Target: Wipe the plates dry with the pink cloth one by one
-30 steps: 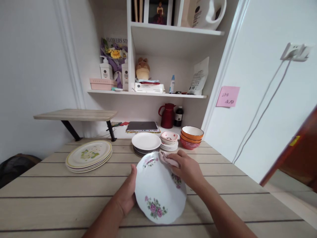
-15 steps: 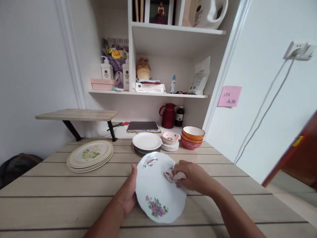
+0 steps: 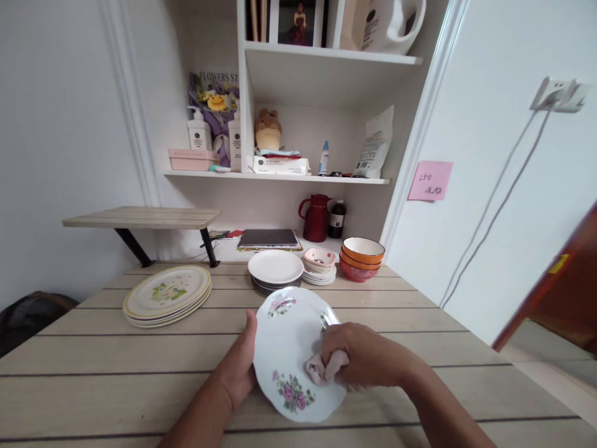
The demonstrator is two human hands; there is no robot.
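A white plate with pink flowers and a wavy rim (image 3: 284, 348) is held tilted above the slatted table, its face toward me. My left hand (image 3: 240, 364) grips its left edge, thumb at the rim and the other fingers hidden behind it. Bunched in my right hand (image 3: 366, 354) is a pale pink cloth (image 3: 326, 368), pressed against the lower right part of the plate's face. Just behind the plate stands a stack of plates (image 3: 276, 267), a white one on top of dark ones.
Oval plates (image 3: 168, 292) are stacked at the left, near a raised wooden shelf (image 3: 142, 216). Small dishes (image 3: 319, 267) and orange and red bowls (image 3: 362, 258) stand at the back right. Behind are a closed laptop (image 3: 269, 238) and a red jug (image 3: 316, 218).
My right hand has moved the cloth down across the plate's face, from the upper right to the lower right. My left hand keeps its hold, and the plate has barely shifted.
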